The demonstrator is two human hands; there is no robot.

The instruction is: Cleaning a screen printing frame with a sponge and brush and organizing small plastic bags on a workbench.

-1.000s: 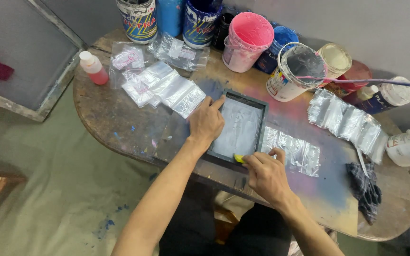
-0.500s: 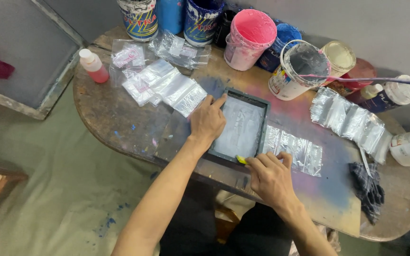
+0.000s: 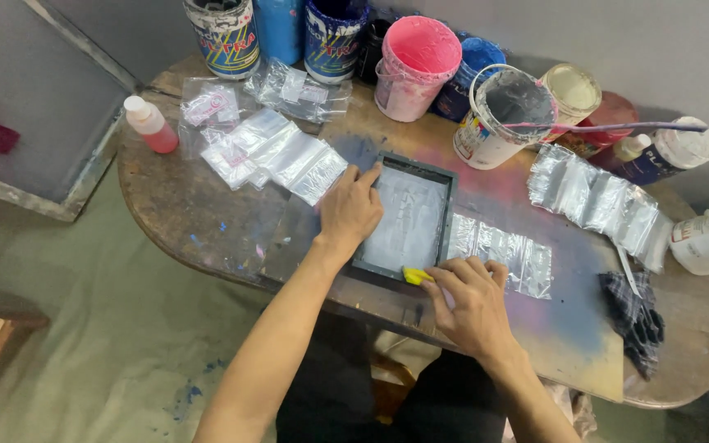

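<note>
Dark-framed, the small rectangular printing screen with pale grey mesh (image 3: pixel 410 220) lies flat near the front edge of the stained round wooden table (image 3: pixel 198 221), with its long axis running from the person toward the paint buckets, tilted a little to the right. The left hand (image 3: pixel 349 212) lies spread and pressed on the frame's left rail, pinning it down. The right hand (image 3: pixel 471 297) is curled at the near right corner, fingers closed on a small yellow scraper (image 3: pixel 414 276) that touches the frame's near edge. By my reading, a print stroke is being set up; the next move calls for steady downward hold and an even pull along the mesh. A row of clear plastic sachets (image 3: pixel 504 253) lies just right of the frame
</note>
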